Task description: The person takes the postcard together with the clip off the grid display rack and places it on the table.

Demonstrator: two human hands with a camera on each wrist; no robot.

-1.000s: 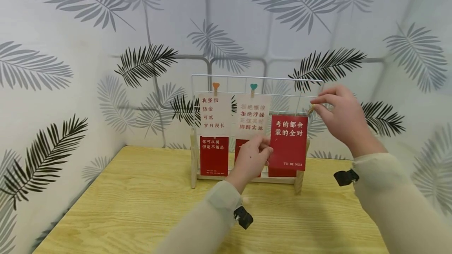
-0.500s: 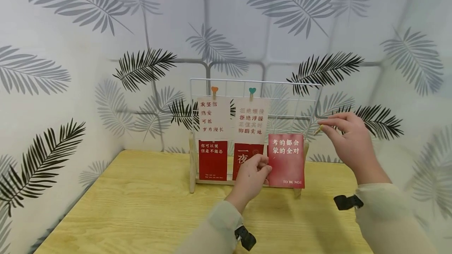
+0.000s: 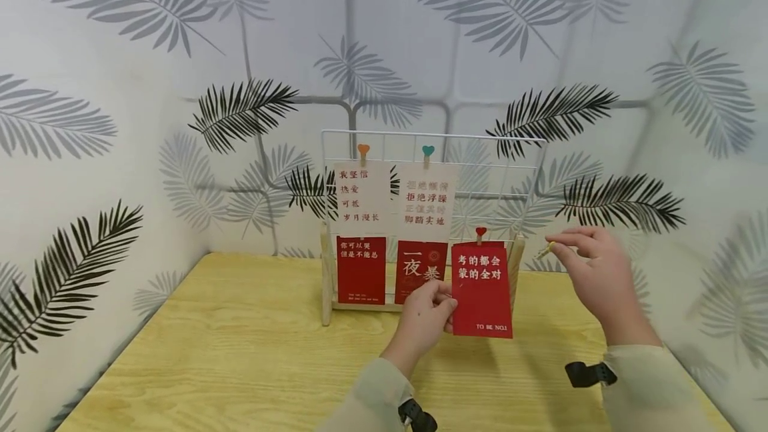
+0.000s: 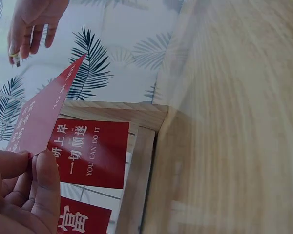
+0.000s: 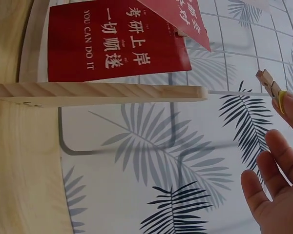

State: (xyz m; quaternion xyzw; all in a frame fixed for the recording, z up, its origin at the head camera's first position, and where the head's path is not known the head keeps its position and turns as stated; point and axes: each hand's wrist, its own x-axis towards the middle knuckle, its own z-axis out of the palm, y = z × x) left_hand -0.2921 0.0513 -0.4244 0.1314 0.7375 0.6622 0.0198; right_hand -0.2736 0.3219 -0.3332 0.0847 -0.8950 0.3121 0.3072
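My left hand (image 3: 445, 303) pinches the left edge of a red card (image 3: 481, 291) with white Chinese text and "TO BE NO.1", held free in front of the rack's lower right. In the left wrist view the card (image 4: 43, 116) rises from my fingers (image 4: 39, 183). To the right of the rack, my right hand (image 3: 559, 246) pinches a small wooden clothespin (image 3: 545, 251), seen close in the right wrist view as the clothespin (image 5: 269, 83). The white wire rack (image 3: 432, 135) on wooden feet stands at the back of the table.
Two white cards (image 3: 360, 199) hang from heart clips on the rack's top row, with red cards (image 3: 361, 269) below them. A red heart clip (image 3: 480, 232) holds another red card (image 5: 112, 41) behind the held one. The wooden table (image 3: 240, 359) meets leaf-patterned walls (image 3: 90, 119).
Both hands have dropped from the rack's upper right to table height. The red card came down with my left hand, the clothespin with my right, uncovering the red heart clip.
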